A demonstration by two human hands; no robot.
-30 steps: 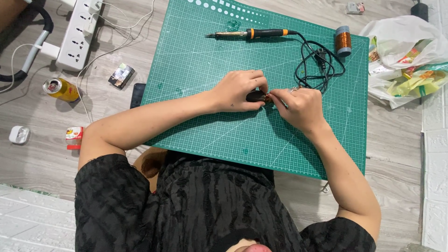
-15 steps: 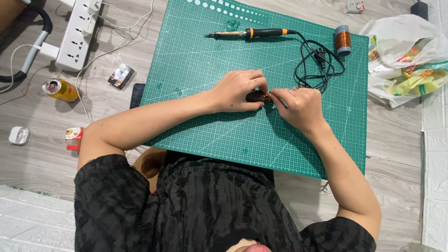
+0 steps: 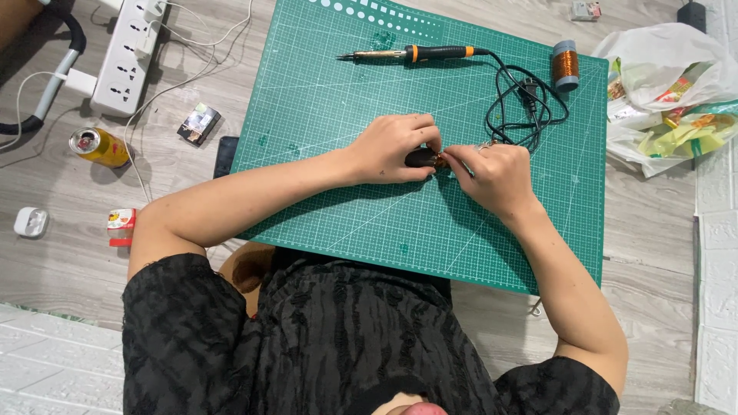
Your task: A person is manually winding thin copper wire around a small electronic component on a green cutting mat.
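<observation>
My left hand (image 3: 396, 146) rests on the green cutting mat (image 3: 330, 100) and grips a small black object (image 3: 421, 157) with a coppery end. My right hand (image 3: 492, 177) meets it from the right, fingertips pinched at that coppery end on something too thin to make out. Both hands touch at the middle of the mat. Much of the black object is hidden under my fingers.
A soldering iron (image 3: 415, 54) lies at the mat's far side, its black cord (image 3: 523, 100) coiled by a spool of copper wire (image 3: 565, 65). A power strip (image 3: 127, 54), yellow can (image 3: 98, 146) and small items sit left. Plastic bags (image 3: 669, 92) lie right.
</observation>
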